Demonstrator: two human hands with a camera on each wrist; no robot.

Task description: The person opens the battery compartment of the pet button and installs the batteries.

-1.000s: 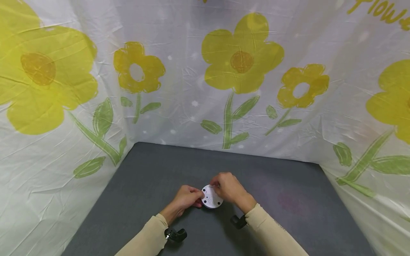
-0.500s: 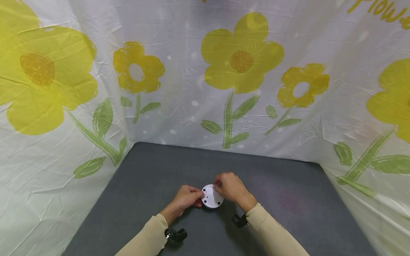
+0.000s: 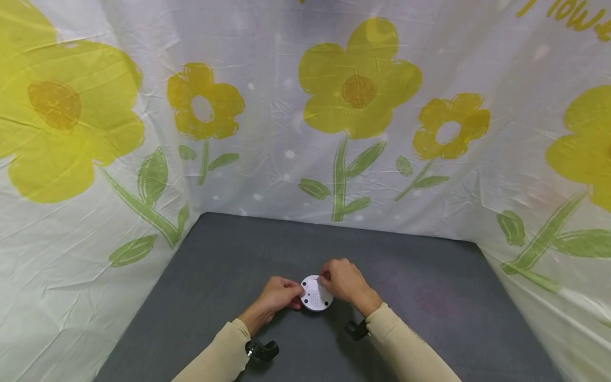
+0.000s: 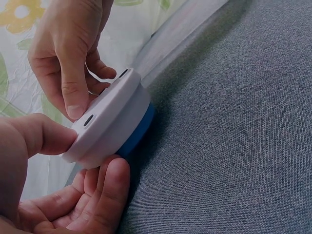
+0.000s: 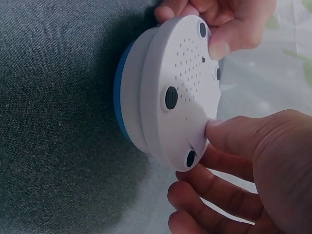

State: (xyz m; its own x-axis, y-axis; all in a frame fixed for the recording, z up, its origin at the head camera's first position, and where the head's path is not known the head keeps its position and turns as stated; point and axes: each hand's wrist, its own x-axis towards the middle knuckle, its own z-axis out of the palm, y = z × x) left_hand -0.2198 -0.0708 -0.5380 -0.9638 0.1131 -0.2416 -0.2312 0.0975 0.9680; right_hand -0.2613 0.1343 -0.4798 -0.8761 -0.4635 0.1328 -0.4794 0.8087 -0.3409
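A round white device (image 3: 314, 300) with a blue band lies face down on the grey cloth. Its upturned underside has small round holes and several black feet, one of them a dark foot (image 5: 171, 98) near the rim. My left hand (image 3: 280, 293) pinches the left rim, thumb on the underside and fingers beneath, as the left wrist view shows. My right hand (image 3: 342, 278) is at the far right edge. In the right wrist view its thumb (image 5: 229, 132) presses the underside near a thin seam, with the index finger curled behind the rim. The other right fingers hang loosely curled off the device.
The dark grey table (image 3: 229, 249) stretches around the hands. White curtains with yellow flowers (image 3: 360, 90) stand along its back and both sides. A black wrist camera (image 3: 261, 350) sits under the left cuff, another camera (image 3: 356, 330) under the right.
My right hand's fingertips have shifted slightly right along the device's far edge, showing more of its underside. The left hand and the device have stayed in place.
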